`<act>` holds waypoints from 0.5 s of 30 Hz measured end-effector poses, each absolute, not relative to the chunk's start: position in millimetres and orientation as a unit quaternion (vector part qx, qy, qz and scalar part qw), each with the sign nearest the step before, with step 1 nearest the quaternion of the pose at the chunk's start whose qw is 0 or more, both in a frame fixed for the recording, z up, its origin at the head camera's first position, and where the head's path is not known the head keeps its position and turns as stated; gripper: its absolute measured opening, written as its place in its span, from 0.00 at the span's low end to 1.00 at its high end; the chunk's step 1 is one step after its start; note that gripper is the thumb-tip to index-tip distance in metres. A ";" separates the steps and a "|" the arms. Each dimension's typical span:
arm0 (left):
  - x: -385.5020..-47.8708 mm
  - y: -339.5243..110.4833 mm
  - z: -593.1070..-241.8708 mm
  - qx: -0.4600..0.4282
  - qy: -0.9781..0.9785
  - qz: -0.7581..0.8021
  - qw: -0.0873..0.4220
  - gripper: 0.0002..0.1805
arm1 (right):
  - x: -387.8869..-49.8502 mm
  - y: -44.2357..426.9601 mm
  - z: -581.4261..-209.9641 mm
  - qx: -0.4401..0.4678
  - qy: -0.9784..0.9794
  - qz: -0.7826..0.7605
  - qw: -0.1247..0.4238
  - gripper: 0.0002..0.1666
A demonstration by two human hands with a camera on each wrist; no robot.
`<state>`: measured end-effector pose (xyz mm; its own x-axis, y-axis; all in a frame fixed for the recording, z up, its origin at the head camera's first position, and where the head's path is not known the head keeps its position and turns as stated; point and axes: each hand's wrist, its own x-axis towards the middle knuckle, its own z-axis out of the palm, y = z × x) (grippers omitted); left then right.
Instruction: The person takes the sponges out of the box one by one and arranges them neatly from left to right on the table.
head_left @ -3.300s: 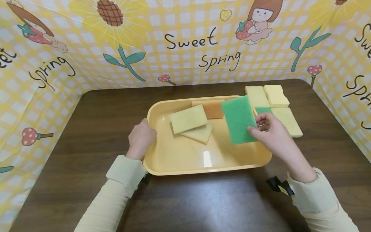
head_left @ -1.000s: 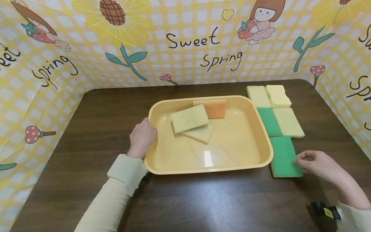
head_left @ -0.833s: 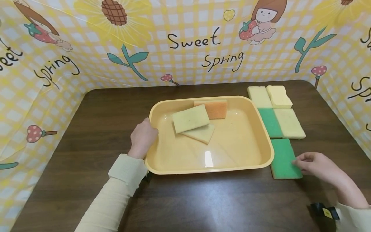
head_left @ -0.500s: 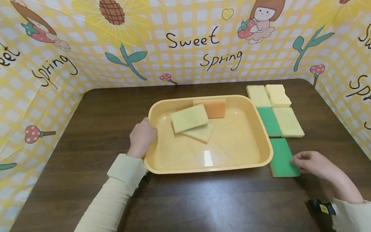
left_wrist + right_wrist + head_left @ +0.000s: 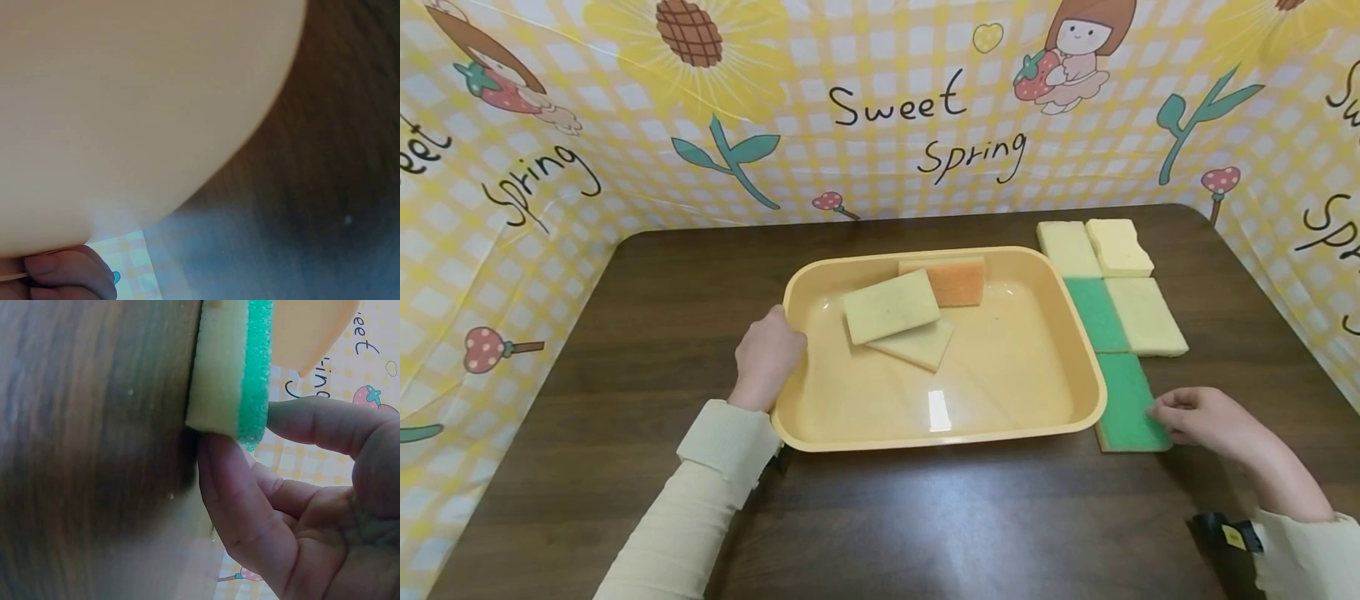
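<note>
My left hand (image 5: 769, 357) grips the left rim of the yellow tray (image 5: 940, 442); in the left wrist view its curled fingers (image 5: 69, 272) hold the rim. At the tray's right side, my right hand (image 5: 1213, 421) pinches the right edge of a green-topped sponge (image 5: 1129, 404) lying on the table. The right wrist view shows the thumb on the green face of the sponge (image 5: 256, 369) and a finger against its pale side. Directly behind it lie another green sponge (image 5: 1097, 315) and a pale one (image 5: 1146, 317), with two more pale pieces (image 5: 1070, 248) (image 5: 1118, 247) further back.
Inside the tray, two pale sponges (image 5: 891, 307) overlap, and an orange-faced sponge (image 5: 957, 282) leans at the back wall. A patterned cloth (image 5: 880, 158) stands around the back and sides of the brown table (image 5: 925, 525).
The right hand has brought the green sponge from above the tray down to the table on the right, then slid it slightly back against the other green one. The left hand stays on the rim.
</note>
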<state>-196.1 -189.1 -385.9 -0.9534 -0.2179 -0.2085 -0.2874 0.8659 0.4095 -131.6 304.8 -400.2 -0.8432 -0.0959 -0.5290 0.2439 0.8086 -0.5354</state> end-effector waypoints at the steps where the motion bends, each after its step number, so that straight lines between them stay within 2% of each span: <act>1: -196.1 -189.1 -386.0 -0.131 0.963 0.223 0.077 0.23 | -131.8 304.5 -400.0 0.042 0.910 -0.306 0.277 0.28; 15: -196.4 -188.5 -386.8 -0.128 0.964 0.223 0.069 0.22 | -132.7 302.6 -399.8 0.055 0.908 -0.309 0.277 0.30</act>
